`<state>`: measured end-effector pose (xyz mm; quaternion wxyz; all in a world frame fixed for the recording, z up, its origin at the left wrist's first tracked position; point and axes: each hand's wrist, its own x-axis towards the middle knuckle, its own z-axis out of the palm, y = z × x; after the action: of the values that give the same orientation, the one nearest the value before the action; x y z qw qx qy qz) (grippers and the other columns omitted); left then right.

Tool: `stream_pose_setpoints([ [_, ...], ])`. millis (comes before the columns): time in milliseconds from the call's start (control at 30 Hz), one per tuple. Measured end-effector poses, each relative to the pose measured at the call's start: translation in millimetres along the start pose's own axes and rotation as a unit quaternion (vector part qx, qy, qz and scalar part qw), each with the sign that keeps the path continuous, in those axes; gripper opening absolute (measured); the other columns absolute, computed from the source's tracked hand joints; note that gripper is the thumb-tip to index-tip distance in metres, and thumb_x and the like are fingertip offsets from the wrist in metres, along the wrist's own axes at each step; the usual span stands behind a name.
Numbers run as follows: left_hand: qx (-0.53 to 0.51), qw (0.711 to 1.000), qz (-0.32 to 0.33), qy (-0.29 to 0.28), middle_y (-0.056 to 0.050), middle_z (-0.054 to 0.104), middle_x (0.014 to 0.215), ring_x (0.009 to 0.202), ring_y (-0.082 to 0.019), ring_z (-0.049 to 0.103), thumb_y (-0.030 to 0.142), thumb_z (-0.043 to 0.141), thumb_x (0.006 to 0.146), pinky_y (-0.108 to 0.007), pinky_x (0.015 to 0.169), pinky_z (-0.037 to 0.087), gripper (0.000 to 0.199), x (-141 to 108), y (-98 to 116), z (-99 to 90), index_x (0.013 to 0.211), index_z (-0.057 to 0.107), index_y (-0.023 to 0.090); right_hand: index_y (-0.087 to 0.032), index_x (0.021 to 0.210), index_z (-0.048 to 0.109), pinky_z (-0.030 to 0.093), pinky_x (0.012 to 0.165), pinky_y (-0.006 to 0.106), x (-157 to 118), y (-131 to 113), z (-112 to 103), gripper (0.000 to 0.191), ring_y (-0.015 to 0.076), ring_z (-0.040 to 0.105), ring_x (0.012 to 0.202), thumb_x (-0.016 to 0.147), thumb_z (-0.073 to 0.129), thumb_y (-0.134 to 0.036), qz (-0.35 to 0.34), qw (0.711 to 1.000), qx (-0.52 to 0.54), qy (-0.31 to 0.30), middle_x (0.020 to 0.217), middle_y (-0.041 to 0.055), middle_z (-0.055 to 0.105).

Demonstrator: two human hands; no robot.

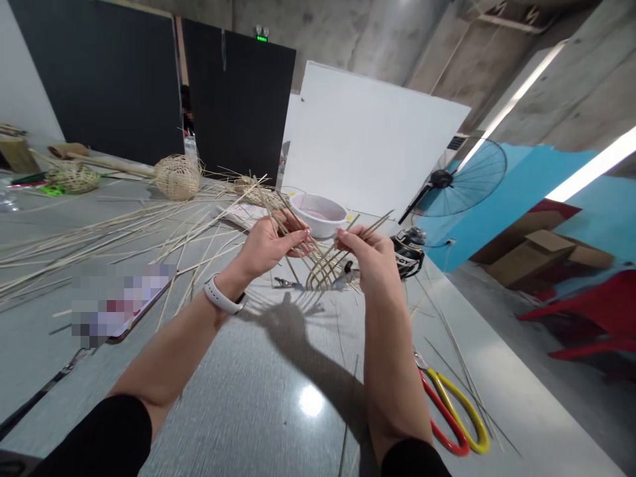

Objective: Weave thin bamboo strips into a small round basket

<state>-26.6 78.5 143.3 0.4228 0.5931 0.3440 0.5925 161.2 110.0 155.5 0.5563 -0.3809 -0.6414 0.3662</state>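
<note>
Between my hands is a small open weave of bamboo strips (324,270), curved at its lower edge and with loose ends fanning out at the top. My left hand (278,240) pinches strips on its left side between thumb and fingers. On the other side my right hand (365,245) is closed on strips too, thumb against fingertips. Clips (284,283) sit along the lower edge of the weave. A white basin (318,211) stands just behind it on the table.
Loose bamboo strips (149,228) cover the left of the grey table (233,411). A round woven basket (177,177) stands at the back left. A phone (134,301) lies by my left forearm. Scissors with red and yellow handles (460,414) lie right of my right forearm.
</note>
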Motion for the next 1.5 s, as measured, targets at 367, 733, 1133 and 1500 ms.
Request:
stream_pose_setpoints([
  [367,0.005,0.999,-0.014,-0.028,-0.003,0.07,0.071,0.065,-0.015,0.07,0.031,0.074,0.079,-0.022,0.055,0.058,0.024,5.2,-8.7,-9.0,0.089,0.065,0.012,-0.015,0.077,0.07,0.043,0.064,0.029,0.6,1.0,-13.0,0.04,0.0137,0.057,0.067,0.078,0.072,-0.055,0.044,0.956,-0.103,-0.27,0.072,0.0037,0.067],
  [733,0.013,0.999,-0.031,-0.014,-0.003,0.069,0.071,0.067,-0.016,0.069,0.021,0.068,0.081,-0.024,0.056,0.056,0.012,7.4,-10.6,-5.6,0.087,0.063,0.012,-0.015,0.069,0.067,0.029,0.05,0.026,-8.0,6.3,-2.6,0.038,0.0096,0.04,0.054,0.075,0.073,-0.052,0.068,0.939,-0.11,-0.32,0.058,-0.0009,0.055],
  [1133,0.04,0.999,-0.034,0.011,-0.005,0.068,0.083,0.076,-0.015,0.065,0.03,0.075,0.078,-0.025,0.063,0.053,0.029,6.9,-10.8,-1.6,0.097,0.062,0.013,-0.015,0.062,0.065,0.03,0.053,0.028,-10.5,4.5,-1.2,0.034,0.01,0.04,0.053,0.074,0.074,-0.046,0.064,0.949,-0.121,-0.285,0.054,-0.0015,0.053],
  [1500,0.176,0.964,0.053,-0.189,-0.004,0.073,0.081,0.076,-0.014,0.064,0.037,0.067,0.086,-0.026,0.073,0.049,0.024,2.5,-11.4,-3.1,0.088,0.076,0.015,-0.017,0.059,0.065,0.037,0.056,0.028,-3.6,-1.6,-29.1,0.033,0.0119,0.05,0.057,0.068,0.08,-0.044,0.084,0.99,-0.022,-0.11,0.061,0.0016,0.064],
])
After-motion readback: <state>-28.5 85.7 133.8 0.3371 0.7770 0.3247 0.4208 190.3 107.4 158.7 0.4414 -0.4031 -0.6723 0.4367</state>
